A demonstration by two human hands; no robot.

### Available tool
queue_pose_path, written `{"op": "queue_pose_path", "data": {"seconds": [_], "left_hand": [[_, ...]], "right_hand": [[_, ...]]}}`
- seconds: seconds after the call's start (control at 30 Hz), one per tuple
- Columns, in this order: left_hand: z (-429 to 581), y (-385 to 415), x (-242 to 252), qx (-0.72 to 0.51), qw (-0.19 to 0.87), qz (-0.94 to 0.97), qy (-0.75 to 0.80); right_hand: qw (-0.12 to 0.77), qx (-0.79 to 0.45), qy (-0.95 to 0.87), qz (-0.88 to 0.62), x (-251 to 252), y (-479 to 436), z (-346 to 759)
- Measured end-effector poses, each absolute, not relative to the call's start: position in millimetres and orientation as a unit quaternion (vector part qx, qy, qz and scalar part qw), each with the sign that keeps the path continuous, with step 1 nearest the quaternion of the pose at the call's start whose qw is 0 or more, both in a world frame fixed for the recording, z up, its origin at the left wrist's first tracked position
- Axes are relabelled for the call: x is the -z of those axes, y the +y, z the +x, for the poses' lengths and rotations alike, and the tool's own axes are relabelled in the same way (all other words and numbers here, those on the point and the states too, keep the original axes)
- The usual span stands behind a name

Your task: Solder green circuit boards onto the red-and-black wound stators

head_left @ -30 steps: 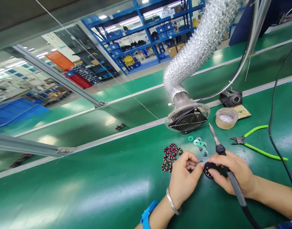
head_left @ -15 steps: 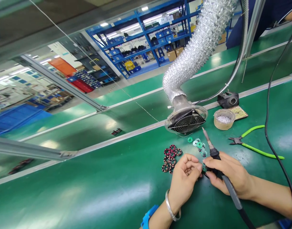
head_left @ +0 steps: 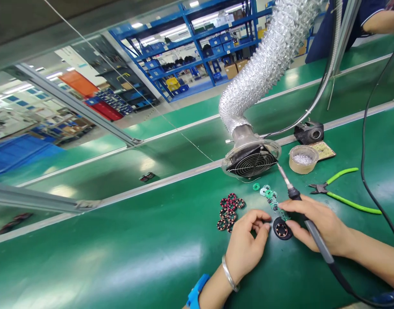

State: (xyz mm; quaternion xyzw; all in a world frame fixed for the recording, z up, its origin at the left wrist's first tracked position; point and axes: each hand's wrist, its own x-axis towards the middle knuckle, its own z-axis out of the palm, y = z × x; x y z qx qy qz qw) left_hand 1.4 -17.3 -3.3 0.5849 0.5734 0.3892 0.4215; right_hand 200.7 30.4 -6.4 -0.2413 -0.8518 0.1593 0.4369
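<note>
A soldering iron (head_left: 315, 238) lies in the grip of my right hand (head_left: 325, 223), its tip pointing up and away toward the fan. Between that hand's thumb and forefinger sits a small green round circuit board (head_left: 283, 215), partly hidden by the fingers. Just below the board is a black round base with a copper-coloured coil ring (head_left: 281, 230) on it. My left hand (head_left: 248, 236) is to the left of this base, thumb and forefinger apart with nothing visible between them. Several green and white ring boards (head_left: 268, 193) lie beyond my hands. Copper and red coil rings (head_left: 231, 206) are piled farther left.
A fume fan (head_left: 253, 163) hangs from a silver duct (head_left: 251, 81) ahead. Green-handled cutters (head_left: 336, 189), a tub of metal bits (head_left: 302, 159) and a black iron holder (head_left: 309, 132) are on the right. A black cable (head_left: 363, 159) crosses there. A co-worker's arm (head_left: 383, 22) shows top right.
My left hand has come away from the green board and shifted slightly left. The black base with its coil ring now shows between my hands. The iron's tip has moved a little up and right.
</note>
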Motion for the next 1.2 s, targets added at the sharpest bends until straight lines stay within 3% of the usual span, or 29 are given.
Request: {"op": "queue_pose_path", "data": {"seconds": [0.27,0.5,0.8,1.2], "left_hand": [[-10,-19,9,-0.333,0.362,0.702,0.515],[-12,-20,7,-0.345,0.358,0.717,0.489],[-12,-19,5,-0.325,0.35,0.731,0.487],[-11,-21,8,-0.323,0.354,0.734,0.481]], "right_hand": [[0.334,-0.306,-0.874,-0.179,3,33,203],[0.302,-0.275,-0.898,-0.165,5,35,198],[0.28,-0.33,-0.886,-0.166,2,36,199],[0.268,-0.258,-0.916,-0.151,-1,35,201]]}}
